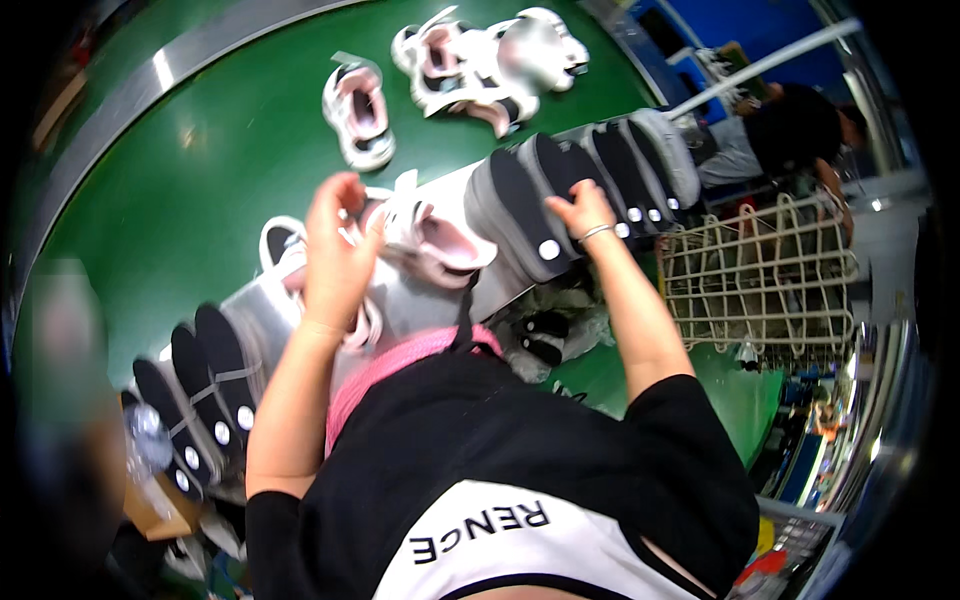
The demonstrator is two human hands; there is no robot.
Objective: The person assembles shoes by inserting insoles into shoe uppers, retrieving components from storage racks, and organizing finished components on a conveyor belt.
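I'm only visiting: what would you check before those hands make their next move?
1. Right hand at the dark insoles on the right: ok.
2. Right hand's hold on an insole: cannot tell.
3. Left hand near the middle shoe: ok.
4. Left hand's hold on a shoe: cannot tell.
5. Middle shoe's pink-lined opening visible: ok.
6. All shoes together: not ok; a lone shoe sits apart on the green surface.

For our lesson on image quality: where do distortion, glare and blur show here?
Head view: the metal rail at upper left bows, and the corners go black; head view: a bright glint on that rail; head view: a smeared patch covers part of a white shoe.
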